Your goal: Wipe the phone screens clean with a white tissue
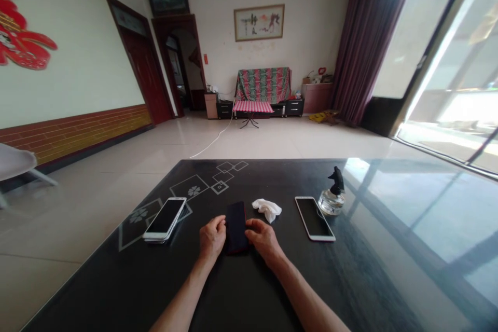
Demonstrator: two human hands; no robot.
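Between my two hands is a dark smartphone (236, 229) with a thin red edge, low over the black table (249, 301). My left hand (212, 237) is closed at its left side, fingers curled against the edge. On the right edge, my right hand (263, 237) pinches the phone between thumb and fingers. Just beyond the right hand lies a crumpled white tissue (266, 209). A white-framed smartphone (315, 219) rests flat farther right, beside a clear spray bottle (332, 194) with a black trigger head. To the left, white phones (165, 219) lie stacked.
The table's glossy top reflects window light on the right. Past its far edge are a tiled floor (218, 140), a small table with a red checked cloth (252, 107) and a white cable (212, 141). A pale chair (17, 163) stands at the left.
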